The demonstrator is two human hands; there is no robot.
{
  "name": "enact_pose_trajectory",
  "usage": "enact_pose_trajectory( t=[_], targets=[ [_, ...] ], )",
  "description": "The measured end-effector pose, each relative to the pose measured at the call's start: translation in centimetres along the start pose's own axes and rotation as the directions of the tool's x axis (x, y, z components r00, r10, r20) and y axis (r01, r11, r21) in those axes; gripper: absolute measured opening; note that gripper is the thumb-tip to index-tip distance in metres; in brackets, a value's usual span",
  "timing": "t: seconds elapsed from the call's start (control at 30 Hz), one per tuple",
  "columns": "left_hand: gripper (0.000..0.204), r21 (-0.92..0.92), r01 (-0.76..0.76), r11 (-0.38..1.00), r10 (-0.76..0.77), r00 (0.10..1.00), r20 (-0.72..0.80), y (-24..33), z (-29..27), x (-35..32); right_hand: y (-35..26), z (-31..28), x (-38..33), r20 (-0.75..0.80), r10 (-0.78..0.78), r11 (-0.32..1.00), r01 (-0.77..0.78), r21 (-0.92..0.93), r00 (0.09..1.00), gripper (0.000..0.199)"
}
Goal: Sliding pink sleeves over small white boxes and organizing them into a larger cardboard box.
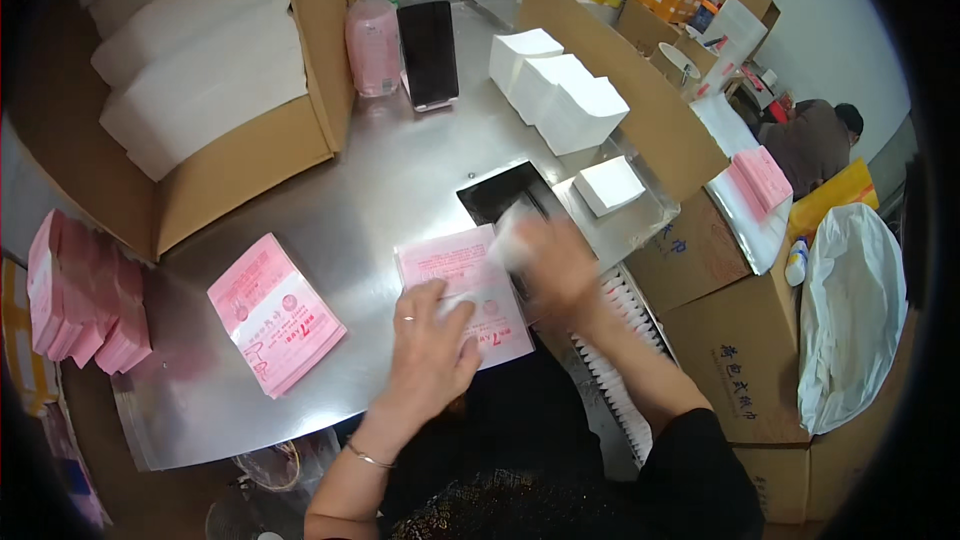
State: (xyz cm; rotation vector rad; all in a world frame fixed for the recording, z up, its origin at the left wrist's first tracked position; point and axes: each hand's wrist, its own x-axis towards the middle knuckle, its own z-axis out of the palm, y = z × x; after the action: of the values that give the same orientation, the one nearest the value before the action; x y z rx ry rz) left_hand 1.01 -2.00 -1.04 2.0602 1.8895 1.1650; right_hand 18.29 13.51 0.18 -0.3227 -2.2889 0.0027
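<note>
A stack of pink printed sleeves with a white band lies at the table's front edge. My left hand rests on it, fingers apart and bent, with a ring and a bracelet showing. A bit of white lies by its fingertips, too small to make out. Over the sleeves' right side, my right hand is smeared by motion. Its fingers seem closed on a white folded paper piece, also blurred. Beyond it is a black rectangular plate. Another pink stack lies to the left.
White paper stacks and a smaller white stack stand at the right. An open carton fills the back left, near a pink bottle and a phone. Beside my right forearm runs a row of white pieces. A person is far right.
</note>
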Motion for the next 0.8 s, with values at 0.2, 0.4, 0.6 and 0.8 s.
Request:
enact_pose_trajectory(
  t=[0.2, 0.4, 0.6, 0.8],
  targets=[
    [0.082, 0.168, 0.172, 0.971, -0.174, 0.985, -0.003, 0.2, -0.2, 0.8, -4.5, 3.4, 1.3, 0.347, 0.020, 0.982, 0.047, -0.184, 0.938, 0.024],
    [0.063, 0.369, 0.109, 0.923, -0.122, 0.993, 0.010, -0.2, -0.6, 1.1, -6.0, 2.0, 2.2, 0.150, 0.056, 0.961, -0.094, 0.261, 0.987, 0.019],
    [0.053, 0.534, 0.153, 0.832, -0.149, 0.988, -0.051, 0.9, -0.1, 1.6, 7.4, -2.6, -1.2, -0.069, 0.512, 0.625, -0.426, -0.654, 0.856, 0.022],
    [0.048, 0.499, 0.041, 0.865, -0.021, 0.999, -0.047, 0.8, -0.9, 2.8, 10.5, -3.0, -3.1, -0.063, 0.589, 0.671, -0.531, -0.517, 0.806, 0.014]
  ],
)
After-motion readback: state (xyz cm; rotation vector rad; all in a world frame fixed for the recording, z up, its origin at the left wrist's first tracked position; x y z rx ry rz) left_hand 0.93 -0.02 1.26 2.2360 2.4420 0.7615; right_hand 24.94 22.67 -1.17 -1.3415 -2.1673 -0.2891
